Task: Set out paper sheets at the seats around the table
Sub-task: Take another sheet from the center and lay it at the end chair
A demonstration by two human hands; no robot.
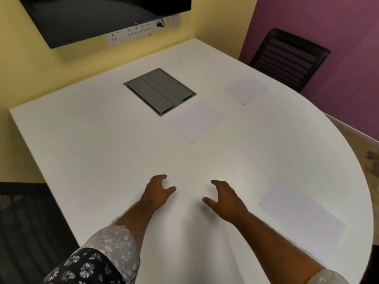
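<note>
Three white paper sheets lie flat on the white table (pixel 82 140). One sheet (pixel 245 90) rests at the far right, in front of the black chair (pixel 291 58). A second sheet (pixel 194 121) lies near the middle, beside the grey cable hatch (pixel 159 90). The third sheet (pixel 301 214) sits at the near right edge. My left hand (pixel 158 191) and my right hand (pixel 223 198) hover just over the table near its front, fingers apart and curled, holding nothing. Both are well apart from every sheet.
A dark screen (pixel 92 15) hangs on the yellow wall above a row of sockets (pixel 139 30). The table's right side is rounded. Dark carpet and part of a mesh chair (pixel 18 222) show at the lower left.
</note>
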